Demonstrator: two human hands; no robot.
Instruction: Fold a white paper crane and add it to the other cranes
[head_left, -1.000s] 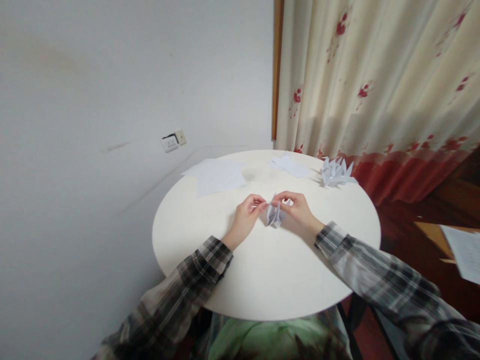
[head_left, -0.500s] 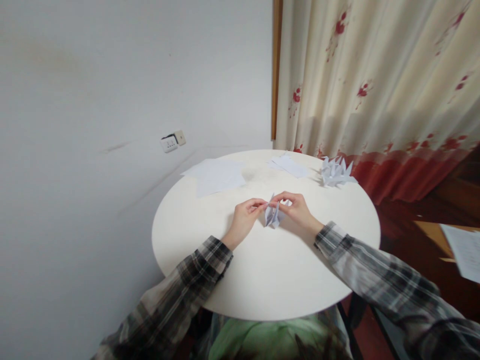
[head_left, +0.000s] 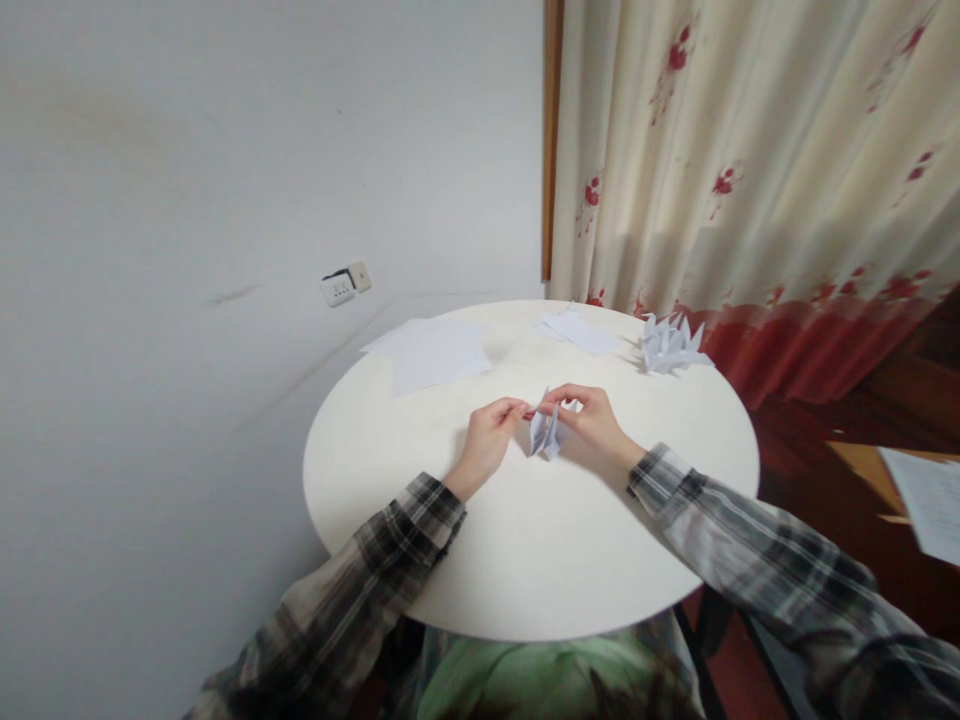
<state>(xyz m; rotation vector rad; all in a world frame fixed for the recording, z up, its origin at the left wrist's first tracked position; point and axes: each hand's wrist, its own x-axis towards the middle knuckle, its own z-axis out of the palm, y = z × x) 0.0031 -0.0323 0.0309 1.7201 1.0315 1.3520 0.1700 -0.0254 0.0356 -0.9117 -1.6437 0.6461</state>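
A small folded white paper piece [head_left: 545, 432] stands just above the round cream table [head_left: 525, 560], near its middle. My left hand [head_left: 489, 440] pinches the piece's left tip with thumb and forefinger. My right hand [head_left: 595, 422] is closed on the piece's right side, fingers curled over it. Both wrists rest low over the table, with plaid sleeves behind them.
A sheet of white paper [head_left: 431, 350] lies at the table's back left, and a smaller stack of paper [head_left: 577, 330] at the back middle. Several folded paper figures [head_left: 670, 344] sit at the back right. A flowered curtain [head_left: 750, 170] hangs behind; a wall socket [head_left: 345, 284] is at left.
Hardly anything moved: both hands keep pinching the folded paper piece in the same spot, with only slight shifts of the fingers.
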